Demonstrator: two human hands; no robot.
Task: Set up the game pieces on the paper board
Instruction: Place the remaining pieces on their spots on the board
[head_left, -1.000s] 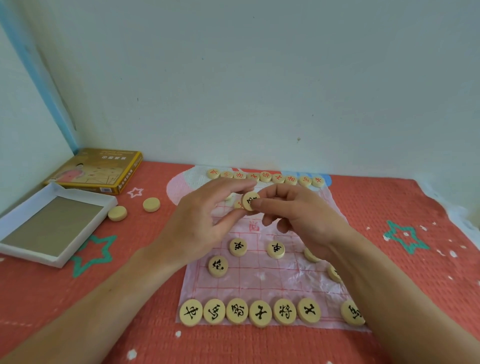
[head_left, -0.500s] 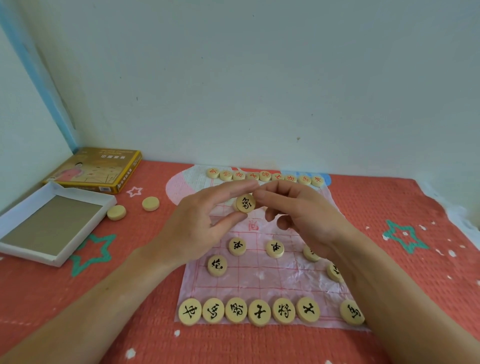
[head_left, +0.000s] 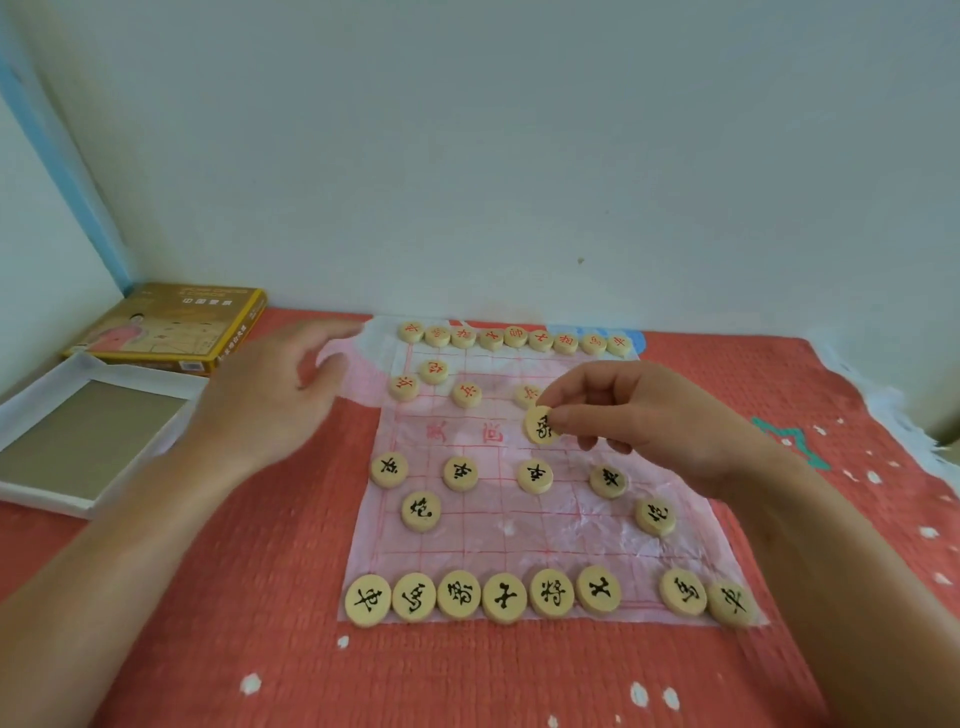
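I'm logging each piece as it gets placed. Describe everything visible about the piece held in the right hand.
The held piece is a round, flat disc of pale, wood-like material with a black character on its face. The right hand pinches it by the rim between thumb and fingers, tilted with its face toward the camera, over the middle of the paper board. Whether it touches the board cannot be told. Fingers hide its right edge.

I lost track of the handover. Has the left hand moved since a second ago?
Yes. The left hand has let go of the black-lettered piece and swung left, off the paper board, toward the white box tray. The right hand holds the piece.
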